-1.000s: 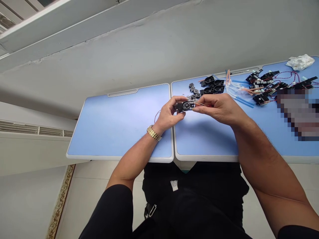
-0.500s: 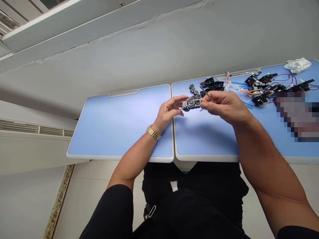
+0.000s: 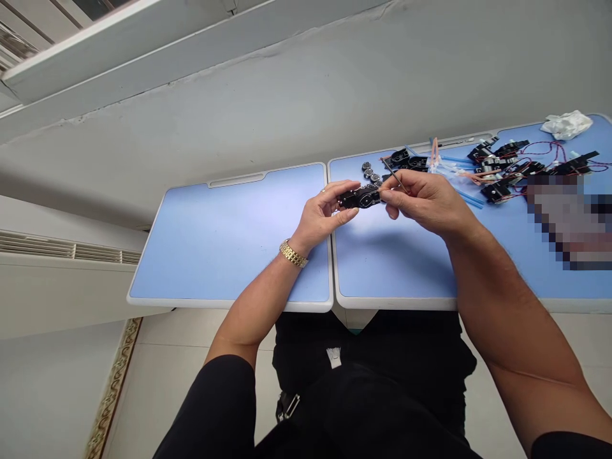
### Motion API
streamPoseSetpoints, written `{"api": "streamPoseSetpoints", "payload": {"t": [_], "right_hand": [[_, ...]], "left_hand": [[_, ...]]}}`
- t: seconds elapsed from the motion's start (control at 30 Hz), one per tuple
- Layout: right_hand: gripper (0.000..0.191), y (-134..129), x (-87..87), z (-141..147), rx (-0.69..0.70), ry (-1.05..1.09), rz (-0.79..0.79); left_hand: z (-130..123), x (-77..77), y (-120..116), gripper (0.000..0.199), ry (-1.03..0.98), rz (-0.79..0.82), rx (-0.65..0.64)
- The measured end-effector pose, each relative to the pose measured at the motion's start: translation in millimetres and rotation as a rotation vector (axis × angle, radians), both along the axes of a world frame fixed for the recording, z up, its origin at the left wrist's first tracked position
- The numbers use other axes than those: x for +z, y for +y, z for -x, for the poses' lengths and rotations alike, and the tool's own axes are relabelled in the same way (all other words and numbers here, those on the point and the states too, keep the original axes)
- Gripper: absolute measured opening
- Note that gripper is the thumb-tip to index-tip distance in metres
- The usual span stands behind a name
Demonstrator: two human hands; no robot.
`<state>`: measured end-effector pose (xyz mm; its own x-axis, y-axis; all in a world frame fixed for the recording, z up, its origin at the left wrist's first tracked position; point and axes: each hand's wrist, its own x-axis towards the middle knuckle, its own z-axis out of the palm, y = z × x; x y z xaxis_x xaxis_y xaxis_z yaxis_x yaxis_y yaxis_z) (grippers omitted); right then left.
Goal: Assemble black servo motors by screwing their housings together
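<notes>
A small black mechanical part [image 3: 367,197] is held above the blue tabletop, with its dark side up. My left hand [image 3: 322,213] grips its left end between the thumb and fingers. At its right end, the pinched fingertips of my right hand [image 3: 421,199] touch it. A thin dark rod [image 3: 394,174] also sticks out up and left from my right hand. Just behind the part lie several small round black pieces [image 3: 368,171]. Black housings [image 3: 412,160] rest beyond my right hand, partly hidden by it.
Blue and orange strips [image 3: 459,172] lie right of the housings. Farther right are black assemblies with red wires [image 3: 530,167], a crumpled white tissue [image 3: 567,125] and a pixelated area. A seam separates the left table [image 3: 229,236] from the right table [image 3: 396,268]. A wall stands behind.
The held part has turned over, from its grey side with a round element to its black side. My left thumb has moved along its front edge, and my right hand has shifted slightly left.
</notes>
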<state>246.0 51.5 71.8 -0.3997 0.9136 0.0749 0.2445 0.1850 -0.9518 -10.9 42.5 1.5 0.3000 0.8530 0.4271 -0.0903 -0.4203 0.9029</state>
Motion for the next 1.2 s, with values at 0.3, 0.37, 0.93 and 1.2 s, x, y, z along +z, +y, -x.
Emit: {"api": "streamPoseSetpoints", "payload": {"t": [0.3, 0.37, 0.93, 1.2], "right_hand": [[0.030, 0, -5.8, 0, 0.004, -0.010, -0.022], [0.032, 0, -6.8, 1, 0.009, 0.018, -0.032], [0.042, -2, -14.1, 6, -0.039, 0.037, -0.085], [0.053, -3, -7.0, 6, 0.010, 0.152, -0.021]], "left_hand": [[2, -10.6, 2, 0.064, 0.065, -0.086, 0.012], [2, -10.8, 2, 0.068, 0.069, -0.099, 0.013], [-5, 7.0, -10, 0.045, 0.103, 0.011, 0.035], [-6, 13.3, -10, 0.044, -0.007, 0.165, 0.094]]}}
